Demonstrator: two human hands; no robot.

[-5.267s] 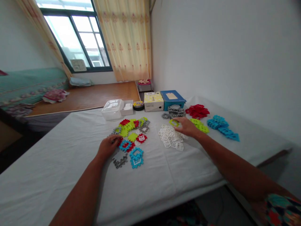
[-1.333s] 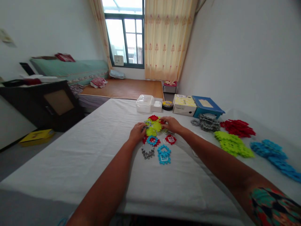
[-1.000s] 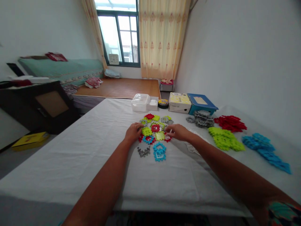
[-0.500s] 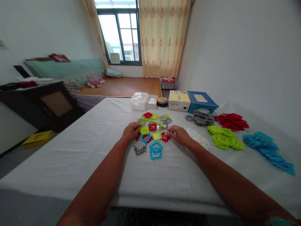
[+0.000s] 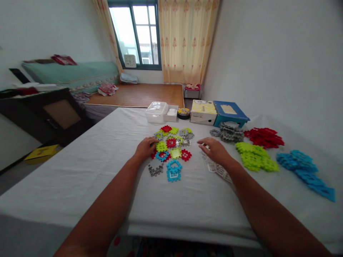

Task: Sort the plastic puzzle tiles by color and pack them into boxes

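My left hand (image 5: pixel 145 147) rests at the left edge of a loose group of plastic gear-edged building pieces, its fingertips at a lime green piece (image 5: pixel 161 146). Its fingers are stretched forward and do not grip anything I can see. My right hand (image 5: pixel 215 150) hovers over a pile of white lattice pieces (image 5: pixel 211 167), empty, thumb and fingers apart. Between the hands lie a red piece (image 5: pixel 185 155), a pale green piece (image 5: pixel 175 153) and a blue ring piece (image 5: pixel 162 156). Nearer to me are blue pieces (image 5: pixel 174 175) and a grey piece (image 5: pixel 155 169).
On the right lie sorted piles: grey (image 5: pixel 232 132), red (image 5: pixel 264 137), lime green (image 5: pixel 255 157) and blue (image 5: pixel 308 171). Along the back stand a clear plastic box (image 5: pixel 157 112), a round black tin (image 5: pixel 183 114), a yellow-white box (image 5: pixel 203 112) and a blue box (image 5: pixel 229 112).
My right hand has moved right, away from the red piece, to above the white lattice pieces. My left hand stays by the group. The view has shifted slightly.
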